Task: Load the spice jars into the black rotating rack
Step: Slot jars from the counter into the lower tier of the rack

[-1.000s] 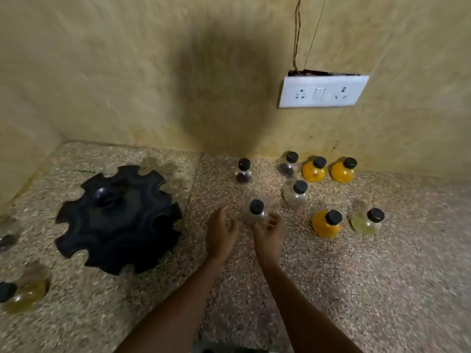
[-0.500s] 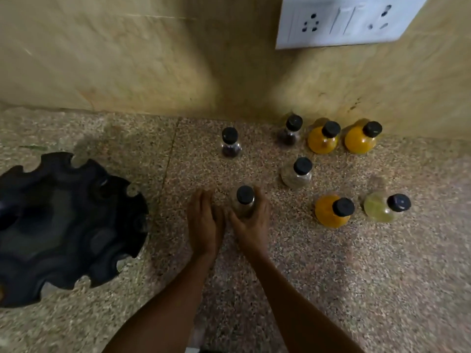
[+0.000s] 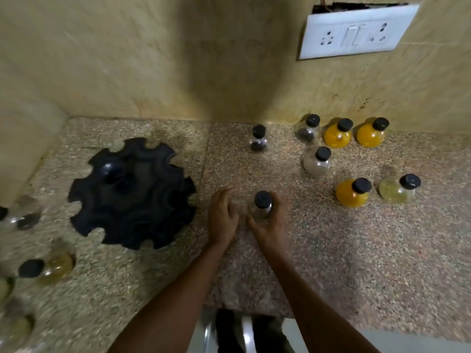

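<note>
Right hand (image 3: pixel 270 225) cups the clear jar (image 3: pixel 261 211) from its near and right side, fingers curled round the glass belly below the black cap, so it has the jar in its grasp, while the jar seems to sit on the bench (image 3: pixel 331 263); whether it has lifted at all cannot be told. Left hand (image 3: pixel 223 215) sits just beside the jar on its left, fingers bent loosely and a little blurred. It looks to hold nothing, though its fingertips may brush the glass.

To do this pickup well, I judge the right hand should keep its hold low on the round belly rather than on the narrow neck, since smooth glass can slip and the cap may turn. One hand seems enough for the carry; the left could go ahead to steady the black rack (image 3: pixel 132 194), which lies well to the left and may spin when touched.

Its notched rim shows open slots and no jar seated in them, so the loading looks barely begun. The neck probably slides into a notch from the side, so the jar should arrive upright and level.

Further right stand three orange jars (image 3: pixel 337 136), a pale yellow jar (image 3: pixel 397 189) and other clear ones; more jars lie blurred at the far left edge.
</note>
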